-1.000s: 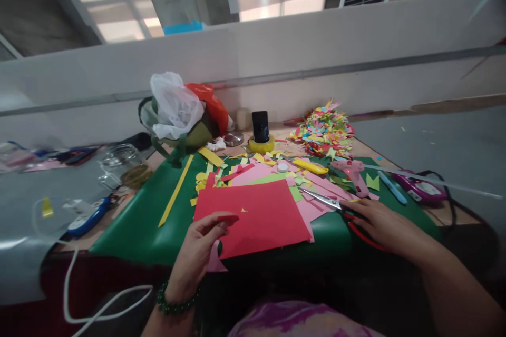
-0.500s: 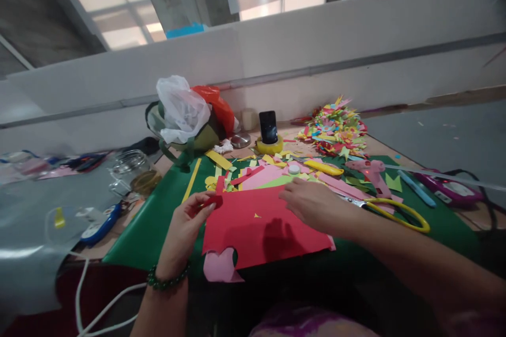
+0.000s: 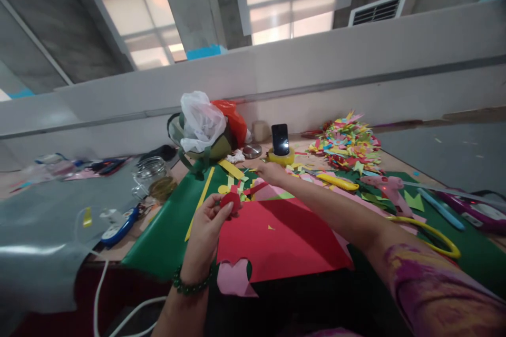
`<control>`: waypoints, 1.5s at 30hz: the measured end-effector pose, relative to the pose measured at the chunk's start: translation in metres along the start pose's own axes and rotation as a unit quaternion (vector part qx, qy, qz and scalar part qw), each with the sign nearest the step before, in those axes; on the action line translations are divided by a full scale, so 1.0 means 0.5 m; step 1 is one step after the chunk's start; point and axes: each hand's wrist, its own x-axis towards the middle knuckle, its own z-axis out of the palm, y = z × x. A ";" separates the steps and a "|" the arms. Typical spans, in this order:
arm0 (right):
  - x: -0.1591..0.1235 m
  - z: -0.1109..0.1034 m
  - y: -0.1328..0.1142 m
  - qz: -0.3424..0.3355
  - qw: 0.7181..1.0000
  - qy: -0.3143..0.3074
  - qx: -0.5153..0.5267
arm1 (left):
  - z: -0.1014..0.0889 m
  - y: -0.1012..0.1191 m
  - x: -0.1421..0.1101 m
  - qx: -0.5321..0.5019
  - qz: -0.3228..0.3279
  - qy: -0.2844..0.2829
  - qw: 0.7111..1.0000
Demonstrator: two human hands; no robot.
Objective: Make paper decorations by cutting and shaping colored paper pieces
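Between the thumb and fingers of my left hand, which wears a green bead bracelet, is a small rounded piece of red paper. It is held just above the upper left corner of a large red paper sheet. A pink paper piece shows at that sheet's notched lower left corner. My right hand reaches over the sheet to the cut paper scraps beyond it. Its fingers are bunched together, and whatever they may hold is too small to make out.
On the green mat lie a yellow cutter, a pink glue gun and yellow-handled scissors. Behind stand a phone on a tape roll, a heap of paper flowers, a bag and a glass jar.
My right hand has moved from the red sheet's top edge farther away, to the scraps. My left hand has lifted a little and now shows a rounded red paper piece. The view has shifted.
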 end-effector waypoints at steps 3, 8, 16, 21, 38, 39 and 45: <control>-0.028 -0.058 -0.004 0.050 0.996 0.015 0.078 | 0.034 0.005 0.062 0.010 0.030 -0.021 0.999; -0.123 -0.106 -0.013 0.103 0.980 0.064 0.158 | 0.132 -0.027 0.157 0.046 0.048 -0.107 0.992; -0.169 -0.059 0.015 0.152 0.966 0.154 0.144 | 0.195 -0.102 0.168 0.039 -0.028 -0.221 0.974; -0.171 -0.049 0.010 0.155 0.962 0.187 0.122 | 0.186 -0.118 0.169 -0.028 -0.083 -0.227 0.970; -0.173 -0.045 0.014 0.147 0.887 0.217 0.381 | 0.177 -0.126 0.155 -0.056 -0.083 -0.258 0.961; -0.173 -0.046 0.014 0.154 0.884 0.207 0.391 | 0.176 -0.126 0.157 -0.048 -0.087 -0.257 0.961; -0.174 -0.046 0.011 0.174 0.870 0.181 0.423 | 0.172 -0.129 0.168 -0.021 -0.115 -0.233 0.965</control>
